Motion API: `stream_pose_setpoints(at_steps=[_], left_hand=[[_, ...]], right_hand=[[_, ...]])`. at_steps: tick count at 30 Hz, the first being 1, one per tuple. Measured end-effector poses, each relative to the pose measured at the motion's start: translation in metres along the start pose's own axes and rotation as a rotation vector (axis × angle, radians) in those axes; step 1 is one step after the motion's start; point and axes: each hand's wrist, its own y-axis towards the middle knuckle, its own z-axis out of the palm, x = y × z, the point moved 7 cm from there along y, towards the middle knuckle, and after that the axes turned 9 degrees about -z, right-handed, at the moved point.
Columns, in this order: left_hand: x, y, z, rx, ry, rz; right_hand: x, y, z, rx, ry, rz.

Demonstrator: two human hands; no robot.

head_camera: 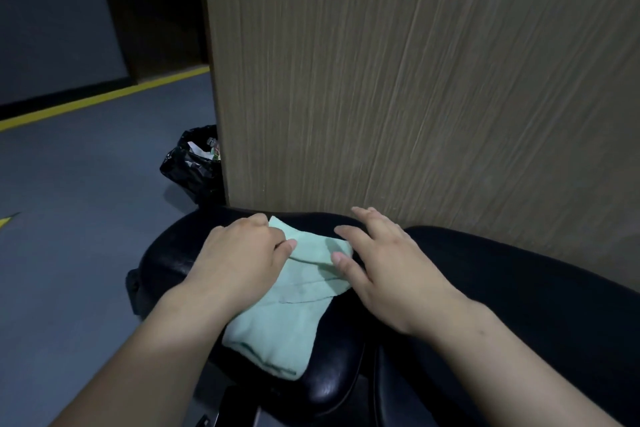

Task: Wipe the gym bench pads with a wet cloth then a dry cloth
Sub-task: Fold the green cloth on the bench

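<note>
A pale green cloth point(294, 308) lies folded on the black seat pad point(173, 253) of the gym bench. My left hand point(239, 256) rests on the cloth's left side, its fingers curled over a fold near the far edge. My right hand point(388, 263) lies flat with spread fingers, its thumb and fingertips touching the cloth's right edge and the palm over the pad. A second black pad point(519, 288) continues to the right across a narrow gap. Whether the cloth is wet or dry cannot be told.
A wood-grain panel point(415, 80) rises directly behind the bench. A black rubbish bag point(192, 166) with litter sits on the grey floor point(86, 201) at the panel's left corner. Yellow floor lines point(104, 99) run at the far left.
</note>
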Motion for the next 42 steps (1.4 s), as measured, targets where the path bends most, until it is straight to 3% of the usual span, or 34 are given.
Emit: stream_pose_setpoints(at_steps=[7,11,16,24,35,42], left_hand=[[0.013,0.018,-0.005,-0.158,-0.162,-0.083],[0.017,0.026,0.021,0.172,-0.18,-0.048],[0.02,0.027,0.018,0.263,-0.175,-0.073],[0.013,0.013,-0.003,0.202,-0.303,-0.034],[-0.014,-0.026,-0.041,0.258,-0.624,0.05],[-0.058,-0.05,-0.059,0.216,-0.717,0.115]], right_hand=[[-0.01,0.042,0.02,0.091,-0.054,0.085],[-0.016,0.043,0.032,0.14,0.037,0.149],[-0.015,0.039,0.029,0.055,0.135,0.152],[0.009,0.016,0.014,-0.1,0.17,0.081],[0.005,-0.053,-0.023,-0.274,0.669,0.23],[-0.003,-0.104,-0.058,-0.405,0.731,0.203]])
